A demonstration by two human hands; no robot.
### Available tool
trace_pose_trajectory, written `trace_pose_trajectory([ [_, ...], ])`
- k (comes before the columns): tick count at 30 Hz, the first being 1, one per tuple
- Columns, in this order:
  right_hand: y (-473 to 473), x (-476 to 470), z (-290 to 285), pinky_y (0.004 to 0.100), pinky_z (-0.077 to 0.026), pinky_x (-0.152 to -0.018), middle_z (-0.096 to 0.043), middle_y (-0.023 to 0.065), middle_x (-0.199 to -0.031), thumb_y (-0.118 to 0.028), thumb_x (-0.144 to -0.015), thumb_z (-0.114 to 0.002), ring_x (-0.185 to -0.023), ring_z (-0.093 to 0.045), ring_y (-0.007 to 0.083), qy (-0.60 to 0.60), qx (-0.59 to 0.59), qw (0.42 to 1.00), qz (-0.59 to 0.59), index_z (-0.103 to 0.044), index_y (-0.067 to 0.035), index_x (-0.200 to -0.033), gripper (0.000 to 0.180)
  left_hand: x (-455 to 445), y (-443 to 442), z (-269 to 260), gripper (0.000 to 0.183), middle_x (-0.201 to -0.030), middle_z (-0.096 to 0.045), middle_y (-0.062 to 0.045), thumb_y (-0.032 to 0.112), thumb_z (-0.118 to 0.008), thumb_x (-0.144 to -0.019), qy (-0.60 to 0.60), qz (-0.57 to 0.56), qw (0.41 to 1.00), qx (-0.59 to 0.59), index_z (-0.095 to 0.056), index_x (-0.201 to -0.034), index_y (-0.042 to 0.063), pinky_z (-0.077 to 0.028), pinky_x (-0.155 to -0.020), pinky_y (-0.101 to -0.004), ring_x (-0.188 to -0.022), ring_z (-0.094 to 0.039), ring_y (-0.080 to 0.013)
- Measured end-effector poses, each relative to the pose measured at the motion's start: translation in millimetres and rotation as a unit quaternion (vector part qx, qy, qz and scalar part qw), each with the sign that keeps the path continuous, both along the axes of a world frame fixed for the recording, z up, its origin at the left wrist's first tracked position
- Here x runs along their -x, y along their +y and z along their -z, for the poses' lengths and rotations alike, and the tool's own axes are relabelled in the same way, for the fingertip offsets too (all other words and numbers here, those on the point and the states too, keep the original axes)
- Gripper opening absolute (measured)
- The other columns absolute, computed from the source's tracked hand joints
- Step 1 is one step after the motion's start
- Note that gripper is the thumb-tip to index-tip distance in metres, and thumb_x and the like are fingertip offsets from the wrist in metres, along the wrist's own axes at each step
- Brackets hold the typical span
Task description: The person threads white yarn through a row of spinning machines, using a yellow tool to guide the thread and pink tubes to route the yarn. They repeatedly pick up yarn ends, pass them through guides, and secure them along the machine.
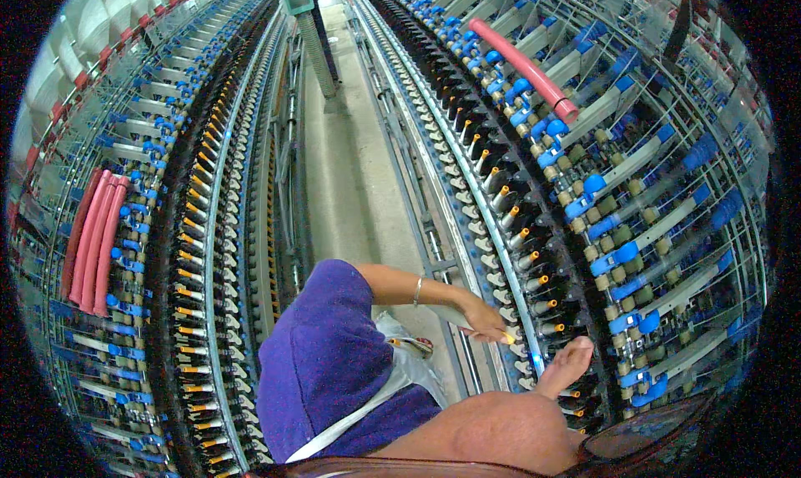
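Observation:
My left hand (485,320), a bangle at its wrist, reaches over the right-hand ring spinning frame and holds a small spinning tube (510,338) by its yellow end. Its body is largely hidden by the fingers. Farther right, my right hand (572,358) is raised above the row of spindles, fingers bent together; whether a thread is between them cannot be made out. Beside both hands runs the metal ring rail (522,309), with orange-topped bobbins (543,281) standing behind it. Another orange-tipped tube (394,342) lies at the white apron cloth (413,365).
A second spinning frame (216,196) lines the left of the aisle (341,184). Pink rollers (94,246) rest on it, and one pink roller (522,68) lies across the right frame's drafting arms. A ribbed hose (316,55) hangs down at the aisle's far end.

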State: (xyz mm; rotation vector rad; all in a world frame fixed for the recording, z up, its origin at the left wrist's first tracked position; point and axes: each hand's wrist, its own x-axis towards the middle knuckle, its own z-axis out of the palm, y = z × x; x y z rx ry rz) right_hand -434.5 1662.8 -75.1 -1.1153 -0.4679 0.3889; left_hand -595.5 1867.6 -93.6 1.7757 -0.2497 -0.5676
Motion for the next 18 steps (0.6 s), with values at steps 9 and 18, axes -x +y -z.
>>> trace_pose_trajectory([
  [9, -24.5, 23.9, 24.5, 0.0357, -0.052, -0.077, -0.065, 0.0066, -0.086, -0.014, -0.095, -0.062, -0.078, -0.059, 0.0193, 0.049, 0.07, 0.996, -0.04, -0.063, -0.007, -0.092, 0.007, -20.3, -13.1, -10.5, 0.072, -0.062, -0.047, 0.0, 0.074, -0.027, -0.096, 0.079, 0.012, 0.993, 0.091, -0.049, -0.077, 0.009, -0.042, -0.041, -0.0317, -0.048, -0.049, -0.0134],
  [18, -71.3, 33.4, 30.4, 0.0298, -0.051, -0.07, -0.062, 0.0048, -0.087, -0.023, -0.096, -0.065, -0.078, -0.063, 0.0155, 0.214, -0.148, 0.965, -0.034, -0.062, -0.008, -0.102, 0.017, -36.2, -12.2, 0.1, 0.055, -0.067, -0.05, 0.001, 0.061, -0.034, -0.102, 0.193, 0.074, 0.976, 0.074, -0.052, -0.087, 0.01, -0.043, -0.048, -0.027, -0.052, -0.048, -0.0094],
])
